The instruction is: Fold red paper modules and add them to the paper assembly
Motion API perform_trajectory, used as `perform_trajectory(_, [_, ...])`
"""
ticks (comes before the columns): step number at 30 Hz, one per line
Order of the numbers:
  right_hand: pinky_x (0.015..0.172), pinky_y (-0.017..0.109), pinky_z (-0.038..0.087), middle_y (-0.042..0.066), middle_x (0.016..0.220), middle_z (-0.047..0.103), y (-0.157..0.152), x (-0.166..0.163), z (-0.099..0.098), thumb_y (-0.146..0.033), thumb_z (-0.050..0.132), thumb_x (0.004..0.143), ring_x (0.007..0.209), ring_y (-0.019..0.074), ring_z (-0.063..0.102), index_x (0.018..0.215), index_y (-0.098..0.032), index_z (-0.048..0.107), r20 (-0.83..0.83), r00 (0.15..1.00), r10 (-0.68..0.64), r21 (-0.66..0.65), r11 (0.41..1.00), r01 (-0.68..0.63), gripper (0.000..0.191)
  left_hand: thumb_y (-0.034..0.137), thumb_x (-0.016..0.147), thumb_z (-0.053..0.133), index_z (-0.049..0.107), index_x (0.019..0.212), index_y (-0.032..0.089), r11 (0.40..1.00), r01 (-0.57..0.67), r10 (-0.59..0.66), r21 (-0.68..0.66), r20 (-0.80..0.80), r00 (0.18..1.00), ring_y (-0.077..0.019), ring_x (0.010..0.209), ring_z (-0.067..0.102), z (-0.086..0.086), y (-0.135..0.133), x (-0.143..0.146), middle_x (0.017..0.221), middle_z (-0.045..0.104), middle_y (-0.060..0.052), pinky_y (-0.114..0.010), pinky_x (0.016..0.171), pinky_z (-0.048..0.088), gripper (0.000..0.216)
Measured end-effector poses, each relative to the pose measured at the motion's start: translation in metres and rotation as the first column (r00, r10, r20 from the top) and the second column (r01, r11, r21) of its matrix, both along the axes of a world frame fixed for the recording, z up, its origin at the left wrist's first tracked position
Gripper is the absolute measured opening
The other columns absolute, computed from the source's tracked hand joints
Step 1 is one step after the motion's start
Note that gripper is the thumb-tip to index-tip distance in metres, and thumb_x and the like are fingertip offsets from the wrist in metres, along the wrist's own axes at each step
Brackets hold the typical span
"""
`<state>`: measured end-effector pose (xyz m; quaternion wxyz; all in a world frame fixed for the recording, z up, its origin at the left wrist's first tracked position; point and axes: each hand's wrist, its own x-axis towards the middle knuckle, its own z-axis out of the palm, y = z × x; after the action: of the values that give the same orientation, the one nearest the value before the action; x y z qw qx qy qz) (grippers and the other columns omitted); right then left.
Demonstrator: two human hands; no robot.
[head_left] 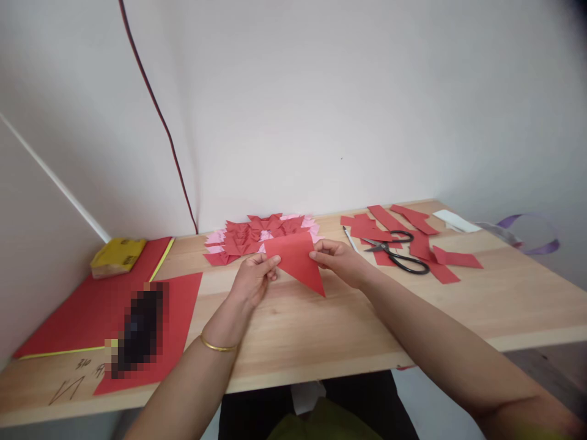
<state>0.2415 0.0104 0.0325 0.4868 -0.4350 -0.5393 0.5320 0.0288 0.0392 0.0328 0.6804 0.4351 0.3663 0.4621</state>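
A red sheet of paper, folded to a pointed shape, is held up between my two hands over the middle of the wooden table. My left hand pinches its left edge between thumb and fingers. At the right edge, the thumb and fingers of my right hand grip the paper. Its lower corner points down and to the right. Just behind it lies a cluster of folded red and pink paper pieces, partly hidden by the sheet.
Black-handled scissors lie at the right among red paper scraps, beside a pen. White paper is farther right. On the left are red sheets, a yellow packet and a pixelated dark object. The wall stands behind the table.
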Motion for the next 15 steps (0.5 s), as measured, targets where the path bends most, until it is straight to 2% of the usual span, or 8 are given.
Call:
perform_trajectory(4, [0.058, 0.024, 0.036, -0.003, 0.066, 0.05, -0.001, 0.0, 0.001, -0.045, 0.067, 0.072, 0.057, 0.0084, 0.042, 0.069, -0.018, 0.055, -0.057, 0.998, -0.022, 0.002, 1.0, 0.022, 0.029, 0.023, 0.061, 0.078, 0.064, 0.075, 0.012, 0.996, 0.089, -0.089, 0.002, -0.002, 0.996, -0.0067, 0.054, 0.049, 0.0, -0.004, 0.003, 0.065, 0.058, 0.001, -0.022, 0.055, 0.041, 0.023])
perform_trajectory(6, [0.06, 0.025, 0.038, -0.002, 0.07, 0.054, -0.003, -0.001, 0.005, -0.043, 0.068, 0.071, 0.061, 0.0092, 0.046, 0.073, -0.018, 0.056, -0.06, 0.998, 0.016, -0.009, 1.0, -0.017, 0.027, 0.023, 0.06, 0.078, 0.065, 0.074, 0.011, 0.998, 0.062, -0.062, 0.021, -0.02, 0.998, -0.0064, 0.053, 0.049, 0.0, -0.005, 0.005, 0.066, 0.06, 0.0, -0.022, 0.055, 0.04, 0.023])
perform_trajectory(10, [0.058, 0.024, 0.037, -0.001, 0.073, 0.055, -0.008, -0.004, 0.008, -0.04, 0.069, 0.071, 0.064, 0.0107, 0.049, 0.082, -0.017, 0.06, 0.05, 0.978, 0.201, -0.077, 0.977, -0.197, 0.027, 0.024, 0.058, 0.079, 0.061, 0.065, 0.012, 0.999, -0.048, 0.048, 0.001, 0.035, 0.998, -0.0065, 0.051, 0.048, 0.0, -0.005, 0.008, 0.057, 0.056, 0.002, -0.022, 0.054, 0.04, 0.023])
perform_trajectory(12, [0.055, 0.023, 0.034, -0.002, 0.067, 0.052, -0.008, -0.006, 0.007, -0.042, 0.067, 0.072, 0.06, 0.0096, 0.046, 0.077, -0.015, 0.06, 0.113, 0.975, 0.193, -0.054, 0.981, -0.188, 0.028, 0.025, 0.058, 0.079, 0.059, 0.063, 0.013, 0.998, -0.048, 0.051, -0.037, 0.066, 0.997, -0.0075, 0.054, 0.05, 0.0, -0.006, 0.009, 0.056, 0.055, 0.002, -0.022, 0.057, 0.042, 0.024])
perform_trajectory(15, [0.054, 0.023, 0.032, -0.002, 0.065, 0.048, -0.008, -0.009, 0.005, -0.042, 0.064, 0.075, 0.059, 0.0093, 0.043, 0.074, -0.015, 0.059, 0.181, 0.975, 0.13, 0.038, 0.99, -0.139, 0.028, 0.025, 0.057, 0.079, 0.059, 0.065, 0.013, 0.998, 0.029, -0.029, -0.053, 0.008, 1.0, -0.0087, 0.056, 0.052, -0.004, -0.009, 0.014, 0.061, 0.059, 0.0, -0.024, 0.058, 0.042, 0.025])
